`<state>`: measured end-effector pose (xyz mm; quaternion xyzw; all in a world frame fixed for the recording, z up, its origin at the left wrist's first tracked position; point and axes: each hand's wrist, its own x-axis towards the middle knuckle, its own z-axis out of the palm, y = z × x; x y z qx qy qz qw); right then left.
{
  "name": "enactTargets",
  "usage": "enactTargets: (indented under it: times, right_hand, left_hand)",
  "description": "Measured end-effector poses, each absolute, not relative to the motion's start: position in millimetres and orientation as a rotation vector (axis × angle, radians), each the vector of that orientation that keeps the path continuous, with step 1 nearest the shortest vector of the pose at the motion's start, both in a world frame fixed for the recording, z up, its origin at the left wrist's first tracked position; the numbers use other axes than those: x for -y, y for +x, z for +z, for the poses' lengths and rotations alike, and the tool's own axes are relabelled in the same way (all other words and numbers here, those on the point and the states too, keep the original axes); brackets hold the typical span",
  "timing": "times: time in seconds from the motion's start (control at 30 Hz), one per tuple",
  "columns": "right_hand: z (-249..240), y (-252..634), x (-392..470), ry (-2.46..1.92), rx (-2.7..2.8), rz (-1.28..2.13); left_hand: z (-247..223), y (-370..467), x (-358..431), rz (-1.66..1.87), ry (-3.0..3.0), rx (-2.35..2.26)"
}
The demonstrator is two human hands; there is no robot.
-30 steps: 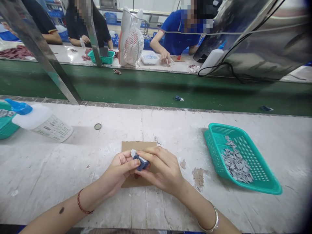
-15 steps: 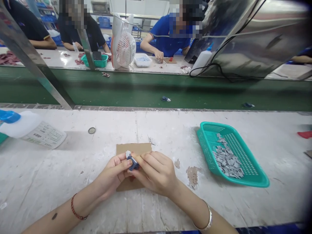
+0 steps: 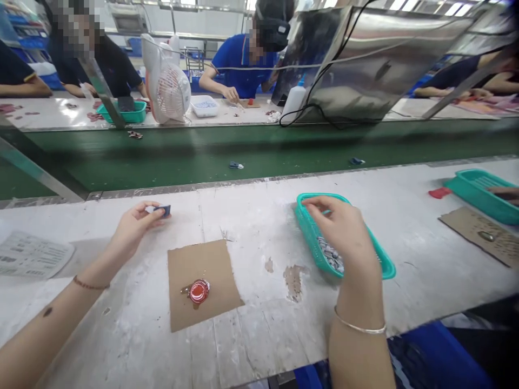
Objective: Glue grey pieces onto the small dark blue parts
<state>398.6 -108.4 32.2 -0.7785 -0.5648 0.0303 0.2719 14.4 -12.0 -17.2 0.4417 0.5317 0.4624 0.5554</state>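
Observation:
A small dark-blue piece (image 3: 164,211) is pinched between the thumb and fingers of my left hand (image 3: 135,224), held over the table toward the conveyor. My right hand (image 3: 340,221) hangs above the near basket (image 3: 385,265), a green plastic one with many small grey pieces (image 3: 330,255) in it. Its thumb and fingers are drawn together, and what they hold, if anything, cannot be made out. Between the hands lies a cardboard square (image 3: 219,270). On it sits a red bottle cap (image 3: 199,290) with shiny wet fluid in and around it.
A green conveyor belt (image 3: 182,154) runs beyond the table, carrying small blue pieces (image 3: 235,165). At left lies a labelled bottle (image 3: 34,254). Another green basket (image 3: 482,197), cardboard (image 3: 478,232) and a neighbour's hand (image 3: 505,194) are at right. Co-workers sit across the belt.
My hands have parted. The left has gone left and forward with the blue piece; the right has moved over the basket. The cap on the cardboard is uncovered, and the view has swung right.

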Motion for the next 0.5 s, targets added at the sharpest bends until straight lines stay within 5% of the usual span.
enactTargets:
  times: [0.13,0.5]
  right_hand:
    - [18.1,459.8,115.2,-2.580,1.270,0.268]
    - [-5.9,479.8,105.5,-2.584,1.270,0.383]
  left_hand:
    - [-22.9,11.4,-44.6,1.213,1.305,-1.496]
    - [-48.1,17.1,-129.1,1.016,1.716,-2.017]
